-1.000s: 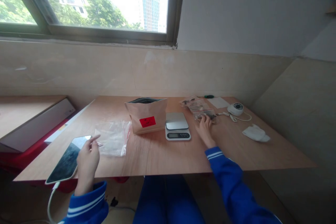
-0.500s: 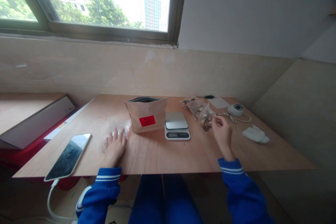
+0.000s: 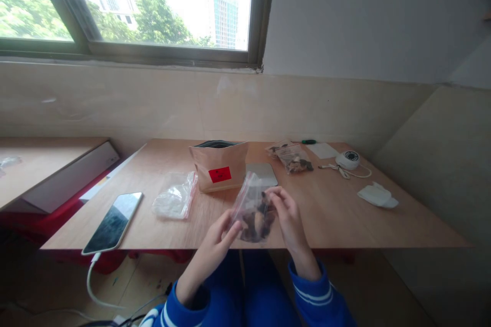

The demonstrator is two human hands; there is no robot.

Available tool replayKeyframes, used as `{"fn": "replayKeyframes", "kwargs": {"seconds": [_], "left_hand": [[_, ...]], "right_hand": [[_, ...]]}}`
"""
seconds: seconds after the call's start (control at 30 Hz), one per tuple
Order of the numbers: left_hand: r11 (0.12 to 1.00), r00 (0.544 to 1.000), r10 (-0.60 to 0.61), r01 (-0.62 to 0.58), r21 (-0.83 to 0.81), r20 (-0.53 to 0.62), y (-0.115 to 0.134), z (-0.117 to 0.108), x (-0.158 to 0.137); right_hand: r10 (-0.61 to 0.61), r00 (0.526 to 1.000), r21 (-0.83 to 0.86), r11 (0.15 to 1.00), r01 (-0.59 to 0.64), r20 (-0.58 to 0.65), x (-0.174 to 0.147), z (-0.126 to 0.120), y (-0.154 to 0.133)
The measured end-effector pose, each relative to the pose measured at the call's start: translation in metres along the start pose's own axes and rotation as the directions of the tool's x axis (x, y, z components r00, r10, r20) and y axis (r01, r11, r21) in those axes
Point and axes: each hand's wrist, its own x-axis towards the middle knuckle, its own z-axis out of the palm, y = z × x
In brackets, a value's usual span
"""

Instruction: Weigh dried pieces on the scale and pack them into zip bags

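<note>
1. Left hand (image 3: 215,242): thumb and fingers nearly together, gripping the left side of the filled zip bag (image 3: 253,226).
2. Right hand (image 3: 287,212): fingertips pinched on the bag's upper right side, other fingers curled.
3. Filled zip bag: between the 2 hands, tilted, at the near edge of the surface (image 3: 345,219). Clear plastic, dark and tan pieces inside, red zip line on the left-hand side.
4. Scale (image 3: 264,169): just beyond the hands; bag hides its front, silver plate partly visible.
5. Brown pouch (image 3: 203,168): beyond left hand, upright, mouth open, red label (image 3: 220,174) on front.
6. Clear bags (image 3: 172,199): left of left hand, lying flat. Phone (image 3: 113,222) further left, white cable (image 3: 90,278) plugged in.
7. At least 2 other filled bags (image 3: 293,156): beyond right hand.
8. White camera (image 3: 348,160) and crumpled white tissue (image 3: 378,195): well right of right hand.
</note>
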Motion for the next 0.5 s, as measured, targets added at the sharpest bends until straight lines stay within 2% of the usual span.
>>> {"fn": "replayKeyframes", "kwargs": {"seconds": [0.07,0.13,0.2,0.23,0.27,0.33,0.4,0.43,0.5], "left_hand": [[0.994,0.999,-0.021,0.017,-0.107,-0.034,-0.001,0.011,-0.003],[0.978,0.993,-0.067,0.046,-0.204,-0.095,-0.007,0.015,-0.003],[0.958,0.982,-0.135,0.095,-0.272,-0.134,-0.015,0.017,0.0],[0.952,0.975,-0.161,0.112,-0.285,-0.153,-0.019,0.018,0.002],[0.952,0.97,-0.17,0.116,-0.282,-0.175,-0.023,0.02,0.004],[0.969,0.96,-0.132,0.073,-0.235,-0.246,-0.03,0.024,0.008],[0.99,0.944,-0.056,0.009,-0.144,-0.325,-0.033,0.027,0.011],[0.994,0.941,-0.024,-0.012,-0.104,-0.337,-0.033,0.029,0.012],[0.998,0.954,0.016,-0.034,-0.055,-0.3,-0.033,0.031,0.012]], "right_hand": [[-0.02,1.0,-0.035,0.999,0.02,0.02,0.001,0.007,0.009],[-0.08,0.993,-0.128,0.989,0.068,-0.088,0.001,0.012,0.018],[-0.182,0.957,-0.265,0.957,0.119,-0.228,-0.004,0.018,0.024],[-0.224,0.944,-0.324,0.936,0.139,-0.242,-0.008,0.022,0.026],[-0.24,0.951,-0.362,0.919,0.158,-0.195,-0.013,0.027,0.027],[-0.201,0.979,-0.374,0.907,0.195,0.021,-0.023,0.038,0.028],[-0.152,0.97,-0.369,0.905,0.213,0.188,-0.028,0.047,0.029],[-0.142,0.966,-0.374,0.902,0.216,0.214,-0.029,0.05,0.031],[-0.146,0.971,-0.397,0.893,0.211,0.187,-0.028,0.052,0.034]]}}
